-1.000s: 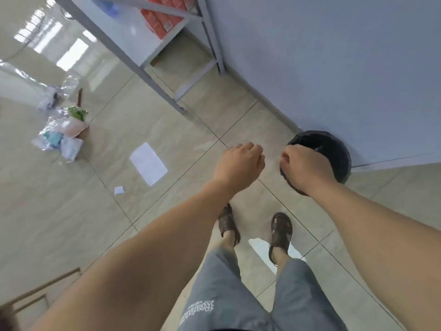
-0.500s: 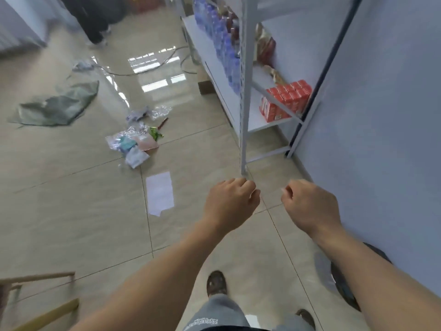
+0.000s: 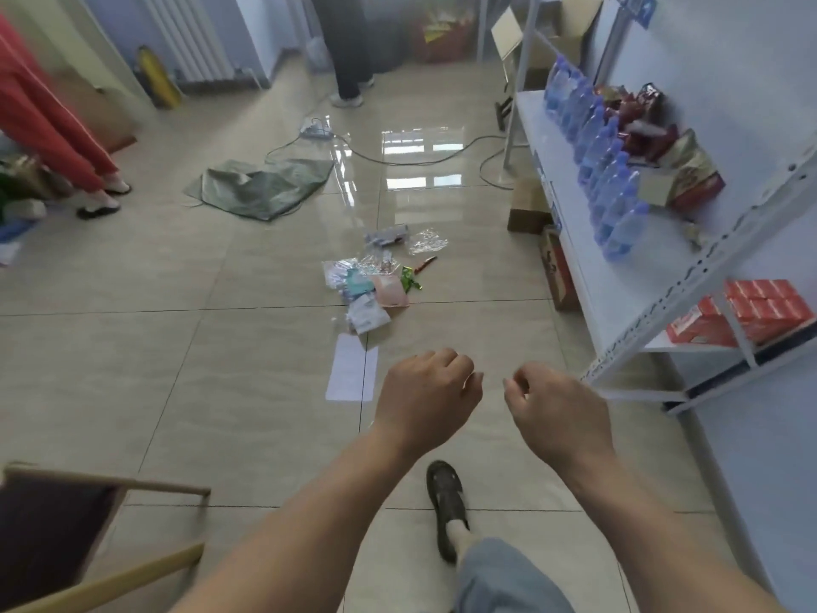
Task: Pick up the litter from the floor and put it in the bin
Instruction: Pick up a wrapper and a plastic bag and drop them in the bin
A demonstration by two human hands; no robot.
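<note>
— What is the person wearing?
— Both forearms are bare, no sleeves or watch on the left hand [image 3: 426,402] or right hand [image 3: 555,409].
— And lower down, near six o'clock?
— Grey-blue shorts [image 3: 504,577] ending at the knee, and a dark brown sandal [image 3: 446,502] with openings along its upper.

You will find nothing here that reads as a word or number. The water bottles [image 3: 608,183] lined along the front edge of the shelf [image 3: 574,241] carry blue labels too blurred to make out. The red cartons [image 3: 751,309] on the lower shelf show print you cannot decipher. A blue sign [image 3: 641,8] at the top of the rack bears a white mark, unclear. The litter [image 3: 376,280] wrappers on the floor have illegible printing.
</note>
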